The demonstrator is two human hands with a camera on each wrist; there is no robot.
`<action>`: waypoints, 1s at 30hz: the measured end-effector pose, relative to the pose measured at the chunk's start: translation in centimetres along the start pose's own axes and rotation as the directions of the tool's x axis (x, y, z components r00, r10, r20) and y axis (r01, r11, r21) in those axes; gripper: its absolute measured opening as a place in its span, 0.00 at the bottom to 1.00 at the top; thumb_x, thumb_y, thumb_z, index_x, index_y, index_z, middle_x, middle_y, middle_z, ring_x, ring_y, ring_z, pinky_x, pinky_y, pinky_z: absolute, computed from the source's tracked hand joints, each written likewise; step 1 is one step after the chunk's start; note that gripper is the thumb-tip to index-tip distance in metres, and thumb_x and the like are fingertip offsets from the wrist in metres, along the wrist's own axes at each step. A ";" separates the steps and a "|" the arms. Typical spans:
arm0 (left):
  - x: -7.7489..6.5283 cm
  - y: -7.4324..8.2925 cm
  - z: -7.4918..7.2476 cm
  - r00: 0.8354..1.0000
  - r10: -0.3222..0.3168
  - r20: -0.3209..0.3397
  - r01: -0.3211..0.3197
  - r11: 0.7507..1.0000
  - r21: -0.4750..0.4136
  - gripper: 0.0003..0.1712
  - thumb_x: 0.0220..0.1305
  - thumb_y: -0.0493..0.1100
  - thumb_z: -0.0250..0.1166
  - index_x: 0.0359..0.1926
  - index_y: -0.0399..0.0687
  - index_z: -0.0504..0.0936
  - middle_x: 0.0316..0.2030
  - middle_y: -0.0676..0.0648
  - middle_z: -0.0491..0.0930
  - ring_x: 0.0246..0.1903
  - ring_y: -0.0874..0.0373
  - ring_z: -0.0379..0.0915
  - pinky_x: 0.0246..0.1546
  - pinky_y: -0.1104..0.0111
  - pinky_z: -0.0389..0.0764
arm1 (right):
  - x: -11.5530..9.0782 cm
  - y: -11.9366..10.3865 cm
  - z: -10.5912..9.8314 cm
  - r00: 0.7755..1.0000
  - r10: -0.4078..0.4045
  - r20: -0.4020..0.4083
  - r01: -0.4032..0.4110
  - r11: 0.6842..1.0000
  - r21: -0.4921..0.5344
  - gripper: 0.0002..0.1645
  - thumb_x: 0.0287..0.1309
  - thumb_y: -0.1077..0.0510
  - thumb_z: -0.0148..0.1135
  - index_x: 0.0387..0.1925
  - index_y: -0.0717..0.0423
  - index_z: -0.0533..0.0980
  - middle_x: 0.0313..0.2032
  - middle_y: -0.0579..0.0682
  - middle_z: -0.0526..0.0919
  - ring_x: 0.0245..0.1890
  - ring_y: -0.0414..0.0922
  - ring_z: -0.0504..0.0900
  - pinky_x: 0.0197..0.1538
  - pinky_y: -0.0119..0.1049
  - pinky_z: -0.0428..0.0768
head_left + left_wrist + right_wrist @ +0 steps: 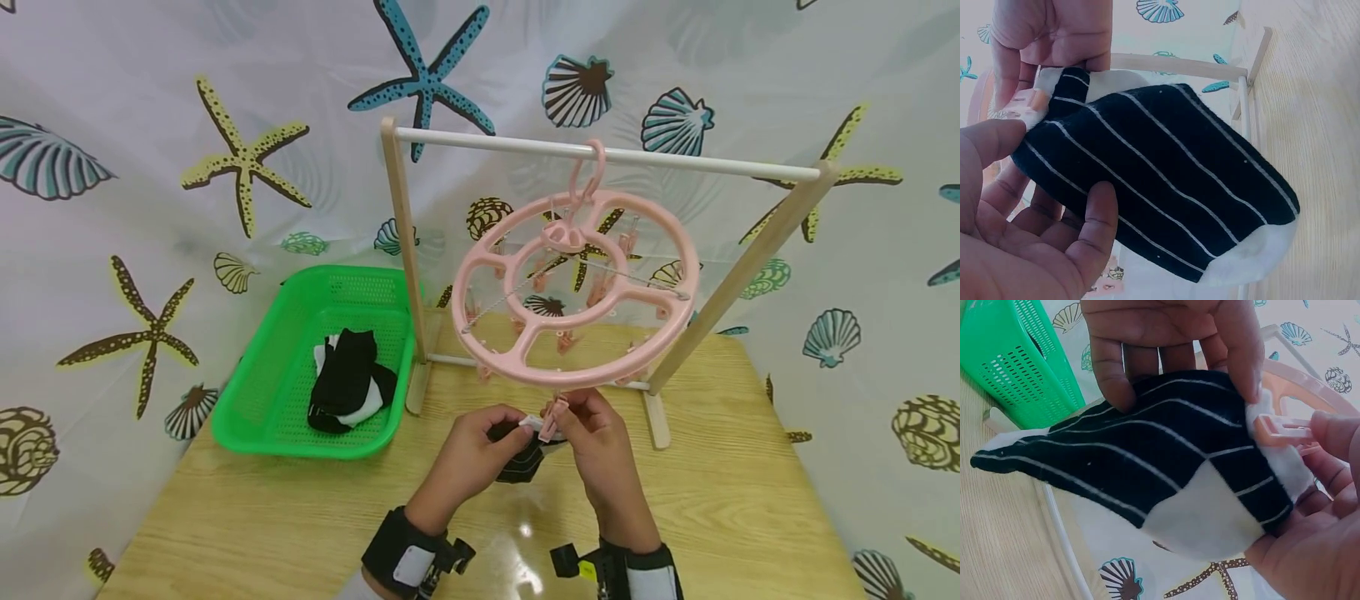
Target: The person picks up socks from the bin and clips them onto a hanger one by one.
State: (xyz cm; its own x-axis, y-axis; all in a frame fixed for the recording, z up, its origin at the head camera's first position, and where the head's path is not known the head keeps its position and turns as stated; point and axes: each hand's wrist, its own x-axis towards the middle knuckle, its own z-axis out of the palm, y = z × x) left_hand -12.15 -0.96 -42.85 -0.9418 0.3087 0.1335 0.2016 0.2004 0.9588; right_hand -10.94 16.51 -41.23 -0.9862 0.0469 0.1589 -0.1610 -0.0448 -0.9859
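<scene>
A black sock [1141, 162] with thin white stripes and a white heel and toe hangs below the front rim of a round pink drying hanger [510, 367]. My left hand [480, 446] pinches the sock's white cuff between thumb and fingers. On the other side, my right hand [600, 442] grips a pink clothes peg [1285, 429], thumb on its handle. The peg's tip lies over the white cuff in the right wrist view, and the right fingers hold the cuff's edge from behind.
The hanger hooks over a white rod [495, 146] on a wooden stand [405, 242]. Several pink pegs dangle beneath its rings. At the left, a green basket [247, 400] holds a pile of black and white socks [348, 379]. Everything stands on a wooden table [720, 500].
</scene>
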 end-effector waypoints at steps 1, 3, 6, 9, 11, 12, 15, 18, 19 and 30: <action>0.0 0.1 0.0 1.000 -0.002 0.003 0.002 1.000 -0.007 0.10 0.68 0.45 0.65 0.43 0.45 0.86 0.36 0.52 0.84 0.36 0.60 0.79 0.37 0.66 0.79 | 0.0 0.0 0.0 1.000 0.002 0.004 -0.002 1.000 -0.002 0.10 0.69 0.64 0.58 0.45 0.70 0.71 0.37 0.51 0.78 0.38 0.43 0.79 0.41 0.34 0.79; 0.0 0.2 0.1 1.000 -0.003 0.005 0.003 1.000 -0.015 0.10 0.68 0.45 0.66 0.43 0.45 0.86 0.35 0.52 0.84 0.36 0.61 0.79 0.37 0.66 0.79 | 0.1 0.1 -0.1 1.000 0.007 0.015 -0.007 1.000 -0.010 0.11 0.70 0.64 0.57 0.47 0.70 0.71 0.37 0.51 0.77 0.37 0.43 0.78 0.40 0.33 0.79; 0.1 0.3 0.1 1.000 -0.001 0.006 0.001 1.000 -0.017 0.10 0.68 0.45 0.65 0.43 0.45 0.86 0.35 0.52 0.84 0.35 0.61 0.79 0.36 0.66 0.79 | 0.2 0.1 -0.2 0.999 0.018 0.028 -0.017 1.000 -0.020 0.13 0.70 0.63 0.56 0.49 0.71 0.71 0.38 0.51 0.76 0.38 0.43 0.77 0.40 0.33 0.78; 0.1 0.3 0.0 1.000 -0.002 0.000 0.002 1.000 -0.003 0.10 0.68 0.45 0.65 0.44 0.45 0.86 0.36 0.52 0.84 0.37 0.60 0.79 0.38 0.66 0.79 | 0.1 0.2 -0.3 0.999 0.030 0.045 -0.029 0.999 -0.015 0.14 0.71 0.62 0.57 0.50 0.70 0.70 0.40 0.52 0.75 0.39 0.43 0.77 0.42 0.33 0.78; 0.0 0.3 -0.2 1.000 0.007 -0.005 -0.007 0.999 0.031 0.11 0.68 0.46 0.65 0.45 0.45 0.85 0.38 0.51 0.84 0.39 0.59 0.80 0.39 0.65 0.80 | 0.1 0.3 -0.4 0.998 0.030 0.059 -0.029 1.000 -0.009 0.14 0.71 0.62 0.57 0.50 0.69 0.70 0.40 0.52 0.75 0.39 0.43 0.77 0.42 0.34 0.78; -0.1 0.4 -0.3 1.000 0.009 -0.007 -0.008 0.998 0.059 0.12 0.68 0.47 0.65 0.47 0.44 0.85 0.40 0.51 0.84 0.40 0.59 0.80 0.40 0.65 0.80 | 0.1 0.4 -0.4 0.997 0.025 0.067 -0.025 1.000 -0.005 0.13 0.71 0.61 0.56 0.49 0.68 0.70 0.40 0.53 0.75 0.39 0.44 0.77 0.43 0.34 0.79; -0.5 1.2 -0.9 0.998 0.059 -0.038 -0.050 0.978 0.204 0.15 0.68 0.47 0.65 0.49 0.43 0.84 0.43 0.48 0.83 0.44 0.55 0.80 0.41 0.62 0.81 | 0.2 0.5 -0.4 0.996 0.003 0.089 -0.004 1.000 0.003 0.12 0.72 0.61 0.55 0.49 0.67 0.70 0.39 0.53 0.75 0.37 0.44 0.77 0.42 0.34 0.79; -0.8 2.8 -1.4 0.972 0.215 -0.094 -0.168 0.917 0.362 0.14 0.65 0.46 0.69 0.48 0.44 0.84 0.44 0.47 0.81 0.45 0.53 0.78 0.41 0.60 0.80 | 0.2 0.5 -0.5 0.995 -0.016 0.096 0.016 1.000 0.005 0.12 0.72 0.61 0.55 0.50 0.66 0.70 0.39 0.53 0.74 0.36 0.43 0.77 0.41 0.34 0.80; -0.8 3.4 -1.6 0.950 0.289 -0.117 -0.218 0.884 0.413 0.13 0.64 0.45 0.70 0.46 0.44 0.85 0.43 0.47 0.80 0.45 0.52 0.77 0.41 0.59 0.80 | 0.3 0.5 -0.5 0.995 -0.018 0.095 0.018 1.000 0.005 0.12 0.72 0.61 0.54 0.50 0.66 0.70 0.39 0.53 0.74 0.36 0.43 0.77 0.41 0.34 0.80; 1.6 5.4 -2.6 0.815 0.576 -0.061 -0.378 0.609 0.697 0.19 0.59 0.47 0.74 0.51 0.51 0.86 0.61 0.41 0.70 0.64 0.42 0.61 0.60 0.50 0.70 | 0.0 0.4 -0.5 0.996 0.010 0.090 -0.010 1.000 -0.006 0.14 0.72 0.60 0.55 0.52 0.66 0.70 0.39 0.54 0.74 0.37 0.44 0.78 0.42 0.35 0.80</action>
State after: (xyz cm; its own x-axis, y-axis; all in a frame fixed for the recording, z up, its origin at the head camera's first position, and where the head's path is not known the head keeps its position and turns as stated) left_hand -13.25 -1.78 -36.85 -0.6679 0.3105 0.6764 0.6667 0.6536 0.3582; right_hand -11.01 17.04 -41.61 -0.9873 -0.0441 0.1528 -0.1511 -0.0395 -0.9877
